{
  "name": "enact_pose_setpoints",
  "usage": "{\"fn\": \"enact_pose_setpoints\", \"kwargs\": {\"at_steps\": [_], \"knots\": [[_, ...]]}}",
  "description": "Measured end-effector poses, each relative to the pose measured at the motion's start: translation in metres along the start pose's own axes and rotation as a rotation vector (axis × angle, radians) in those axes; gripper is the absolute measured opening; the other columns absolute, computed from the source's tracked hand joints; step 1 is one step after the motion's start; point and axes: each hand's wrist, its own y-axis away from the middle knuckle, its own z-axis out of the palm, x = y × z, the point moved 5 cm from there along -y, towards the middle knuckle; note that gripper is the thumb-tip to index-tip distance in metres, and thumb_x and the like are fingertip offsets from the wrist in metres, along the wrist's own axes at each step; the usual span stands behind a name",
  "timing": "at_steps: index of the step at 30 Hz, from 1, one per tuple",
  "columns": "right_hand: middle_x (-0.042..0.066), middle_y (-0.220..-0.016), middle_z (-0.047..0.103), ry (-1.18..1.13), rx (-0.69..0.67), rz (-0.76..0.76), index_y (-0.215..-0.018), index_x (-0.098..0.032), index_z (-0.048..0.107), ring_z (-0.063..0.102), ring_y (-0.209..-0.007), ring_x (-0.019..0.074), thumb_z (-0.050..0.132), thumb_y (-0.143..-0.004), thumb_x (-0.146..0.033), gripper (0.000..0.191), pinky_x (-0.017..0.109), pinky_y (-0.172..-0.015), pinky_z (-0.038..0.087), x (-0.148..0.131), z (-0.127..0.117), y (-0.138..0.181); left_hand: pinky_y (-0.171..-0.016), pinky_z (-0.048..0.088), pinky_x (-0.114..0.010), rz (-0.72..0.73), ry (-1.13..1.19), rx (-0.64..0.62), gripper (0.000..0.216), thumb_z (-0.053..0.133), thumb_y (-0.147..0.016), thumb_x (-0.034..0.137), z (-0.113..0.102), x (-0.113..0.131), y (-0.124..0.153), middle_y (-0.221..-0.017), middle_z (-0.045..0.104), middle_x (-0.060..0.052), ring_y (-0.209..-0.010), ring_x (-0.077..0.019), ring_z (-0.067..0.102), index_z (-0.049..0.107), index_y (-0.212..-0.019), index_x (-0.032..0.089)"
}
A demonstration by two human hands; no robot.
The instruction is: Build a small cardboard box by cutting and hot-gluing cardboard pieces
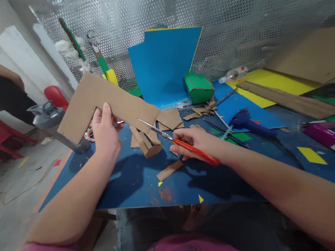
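My left hand [106, 127] pinches an L-shaped piece of brown cardboard [93, 93] at its inner corner, thumb on the near face, and holds it up over the table. Wrapped round the orange handles of a pair of scissors [187, 145] is my right hand [191, 139]. The scissor blades point up and left and lie at the lower edge of the cardboard's right arm. Whether they are cutting into it I cannot tell. Below the blades rests a folded cardboard piece [147, 143], with a small cardboard strip [169, 170] closer to me.
On the blue table [126, 192] lie a blue glue gun [245, 122], a purple power strip [331, 137], a green box [198, 87], a plastic bottle [235, 74] and yellow sheets. A blue board [167, 66] leans on the perforated metal panel. A person [0, 86] stands at left near red chairs.
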Motion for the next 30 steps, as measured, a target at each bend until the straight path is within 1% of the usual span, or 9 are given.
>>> {"fn": "enact_pose_setpoints", "kwargs": {"at_steps": [3,4,5,7,10,13,20,24,30], "knots": [[-0.008,-0.061,0.047,0.039,0.022,-0.008,-0.077,-0.027,0.047,0.047,-0.057,0.0135,0.085,-0.074,-0.079,0.065,0.031,-0.059,0.052,-0.001,-0.003,0.001,-0.047,0.040,-0.017,0.004,0.060,0.154,0.038,0.085,-0.096,0.048,-0.008,0.012,-0.012,-0.066,0.057,0.009,-0.052,-0.0059,0.052,0.057,-0.087,0.025],[-0.008,-0.062,0.047,0.049,0.032,-0.014,-0.077,-0.027,0.046,0.048,-0.058,0.0139,0.084,-0.074,-0.080,0.065,0.031,-0.060,0.051,-0.002,-0.004,0.001,-0.049,0.039,-0.017,0.039,0.066,0.181,0.032,0.078,-0.104,0.043,-0.009,0.018,-0.015,-0.066,0.056,0.009,-0.053,-0.0055,0.053,0.057,-0.088,0.025],[-0.008,-0.062,0.047,0.058,0.039,-0.021,-0.078,-0.027,0.047,0.049,-0.059,0.0144,0.084,-0.074,-0.081,0.065,0.031,-0.060,0.050,-0.003,-0.005,0.001,-0.050,0.037,-0.017,0.070,0.068,0.198,0.027,0.069,-0.110,0.038,-0.010,0.023,-0.016,-0.066,0.055,0.009,-0.054,-0.0051,0.053,0.058,-0.089,0.024],[-0.007,-0.063,0.045,0.081,0.039,-0.030,-0.079,-0.027,0.047,0.049,-0.060,0.0155,0.082,-0.074,-0.082,0.066,0.031,-0.060,0.047,-0.005,-0.006,0.001,-0.052,0.037,-0.017,0.050,0.074,0.161,0.027,0.062,-0.114,0.033,-0.006,0.027,-0.016,-0.066,0.054,0.008,-0.055,-0.0045,0.053,0.059,-0.089,0.023],[-0.006,-0.064,0.045,0.115,0.027,-0.015,-0.080,-0.028,0.045,0.048,-0.062,0.0161,0.081,-0.073,-0.084,0.067,0.031,-0.058,0.042,-0.005,-0.006,0.001,-0.049,0.039,-0.017,0.028,0.120,0.144,0.024,0.065,-0.112,0.032,-0.002,0.026,-0.009,-0.069,0.056,0.008,-0.054,-0.0053,0.052,0.060,-0.089,0.024],[-0.006,-0.065,0.046,0.147,0.024,0.001,-0.079,-0.028,0.043,0.048,-0.062,0.0164,0.081,-0.072,-0.084,0.068,0.031,-0.058,0.038,-0.004,-0.006,0.000,-0.046,0.039,-0.017,0.010,0.158,0.141,0.026,0.070,-0.109,0.033,0.001,0.022,-0.005,-0.068,0.053,0.008,-0.050,-0.0061,0.049,0.058,-0.088,0.024],[-0.007,-0.064,0.045,0.139,0.003,-0.033,-0.078,-0.028,0.043,0.046,-0.061,0.0152,0.082,-0.074,-0.081,0.066,0.031,-0.058,0.037,-0.005,-0.008,0.000,-0.047,0.037,-0.017,0.007,0.149,0.084,0.028,0.075,-0.106,0.035,0.001,0.022,-0.005,-0.068,0.051,0.009,-0.048,-0.0051,0.045,0.056,-0.088,0.024],[-0.007,-0.065,0.045,0.130,0.004,-0.045,-0.079,-0.028,0.043,0.047,-0.061,0.0151,0.083,-0.074,-0.081,0.067,0.031,-0.058,0.037,-0.003,-0.008,0.000,-0.048,0.036,-0.018,0.021,0.124,0.092,0.035,0.083,-0.100,0.042,-0.001,0.020,-0.007,-0.068,0.049,0.010,-0.049,-0.0046,0.045,0.055,-0.089,0.025],[-0.007,-0.064,0.044,0.129,0.032,-0.041,-0.078,-0.027,0.044,0.046,-0.061,0.0145,0.083,-0.073,-0.082,0.067,0.030,-0.058,0.036,-0.004,-0.009,0.001,-0.047,0.032,-0.022,0.062,0.043,0.031,0.049,0.091,-0.088,0.061,0.001,0.013,-0.008,-0.067,0.046,0.010,-0.051,-0.0060,0.043,0.057,-0.091,0.026]]}}
